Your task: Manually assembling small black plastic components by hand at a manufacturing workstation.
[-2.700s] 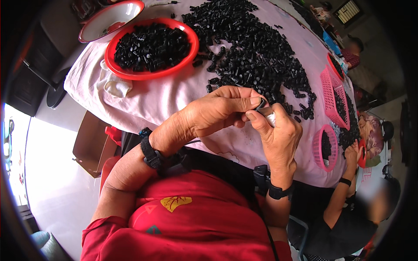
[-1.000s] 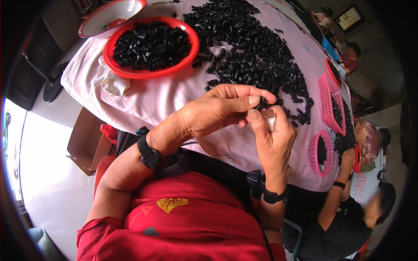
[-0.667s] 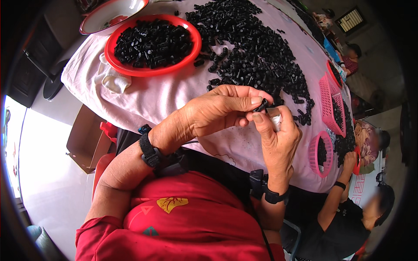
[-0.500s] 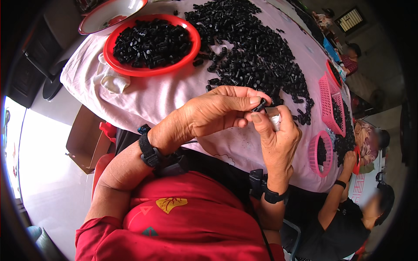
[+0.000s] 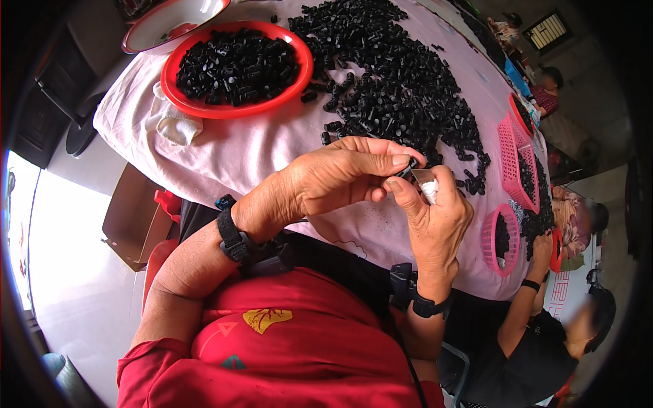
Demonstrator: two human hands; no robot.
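Between the thumb and fingers of my left hand [image 5: 340,170] is a small black plastic part [image 5: 407,167], short and tube-like. My right hand [image 5: 435,221] grips a small flat metal blade [image 5: 422,175] with a white wrapping [image 5: 430,191] round its lower portion. The blade's edge sits right beside the black part; whether they touch is hard to make out. Beyond my hands spreads a large pile of similar black parts [image 5: 388,75] on a pale pink cloth [image 5: 252,153].
A red basin [image 5: 224,111] heaped with black parts stands at the far left, beside a white enamel basin [image 5: 170,30] with a red rim. Pink baskets [image 5: 501,240] are on the right, near a co-worker's hand [image 5: 542,248]. A cardboard box [image 5: 132,221] is below left.
My right thumb has drawn back slightly from the black part, and more of the blade shows. My left hand has barely shifted.
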